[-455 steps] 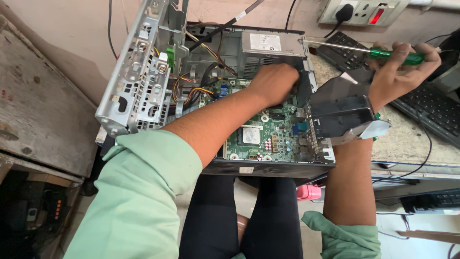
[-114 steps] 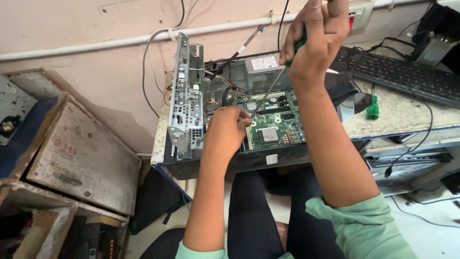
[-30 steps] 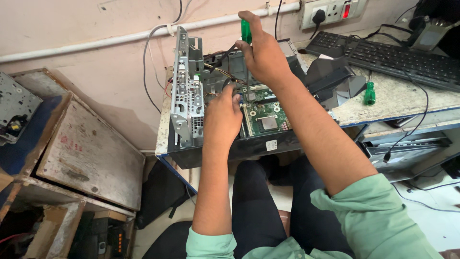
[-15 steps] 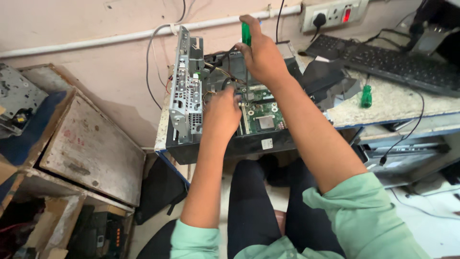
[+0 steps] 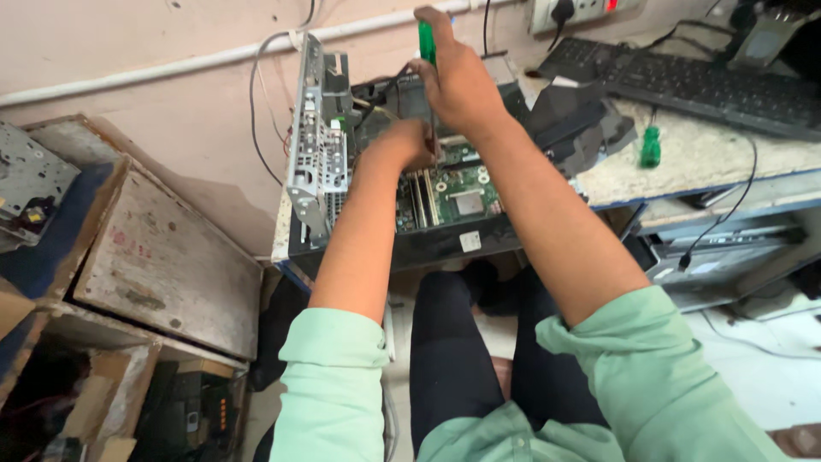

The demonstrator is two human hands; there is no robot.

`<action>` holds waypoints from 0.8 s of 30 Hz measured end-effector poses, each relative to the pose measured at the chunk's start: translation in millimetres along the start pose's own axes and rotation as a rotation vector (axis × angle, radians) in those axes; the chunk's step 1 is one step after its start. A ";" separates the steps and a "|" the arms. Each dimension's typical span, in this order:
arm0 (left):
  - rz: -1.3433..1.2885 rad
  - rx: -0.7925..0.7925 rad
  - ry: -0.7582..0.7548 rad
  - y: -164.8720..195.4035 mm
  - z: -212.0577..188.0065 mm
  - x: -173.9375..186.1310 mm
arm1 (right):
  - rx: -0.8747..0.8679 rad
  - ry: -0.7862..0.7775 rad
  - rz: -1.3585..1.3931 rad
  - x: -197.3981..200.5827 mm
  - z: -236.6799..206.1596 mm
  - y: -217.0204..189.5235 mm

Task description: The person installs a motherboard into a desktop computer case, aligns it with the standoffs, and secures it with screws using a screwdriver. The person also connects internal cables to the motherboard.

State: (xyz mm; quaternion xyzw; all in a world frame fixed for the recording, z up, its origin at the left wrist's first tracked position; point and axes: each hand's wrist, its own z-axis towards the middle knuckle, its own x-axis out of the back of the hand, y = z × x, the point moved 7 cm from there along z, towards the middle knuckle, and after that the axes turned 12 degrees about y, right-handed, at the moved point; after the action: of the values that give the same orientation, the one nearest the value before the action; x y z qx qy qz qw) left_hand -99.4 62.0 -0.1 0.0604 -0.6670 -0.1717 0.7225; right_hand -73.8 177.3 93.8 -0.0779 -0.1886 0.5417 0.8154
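1. Green-handled screwdriver (image 5: 426,41) gripped in right hand (image 5: 459,79), fingers wrapped round the handle, shaft pointing down into the open computer case (image 5: 410,244).
2. Left hand (image 5: 409,142) curled loosely inside the case, resting just beside the screwdriver shaft; whether pinching anything cannot be told.
3. Green motherboard (image 5: 453,184) lying flat in the case, below both hands.
4. Grey metal drive cage (image 5: 315,145) swung upright at the case's left edge.
5. Case sitting at the left end of the stone worktop (image 5: 718,162).
6. Second small green screwdriver (image 5: 651,147) lying on the worktop, right of the case.
7. Black keyboard (image 5: 710,81) further back, near the wall.
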 end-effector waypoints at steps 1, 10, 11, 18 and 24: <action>-0.039 -0.003 0.001 -2.7 -1.9 -0.6 | 0.007 0.009 -0.014 -0.1 -0.2 0.3; -0.077 0.099 -0.047 -10.0 -15.3 3.1 | -0.036 0.047 -0.017 1.1 1.1 6.9; -0.067 0.112 -0.050 -10.3 -16.8 3.8 | -0.013 0.065 -0.027 2.1 1.3 5.5; -0.022 0.124 -0.043 -7.7 -16.2 3.4 | 0.012 0.080 -0.017 1.2 0.5 5.3; 0.023 0.144 -0.041 -9.0 -14.7 0.0 | 0.063 0.093 -0.021 3.2 -0.5 3.7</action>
State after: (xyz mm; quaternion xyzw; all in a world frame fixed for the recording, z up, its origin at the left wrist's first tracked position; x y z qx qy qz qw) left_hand -86.5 51.6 -4.5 0.1009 -0.6931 -0.1162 0.7042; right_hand -75.7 181.8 92.8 -0.0752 -0.1338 0.5347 0.8310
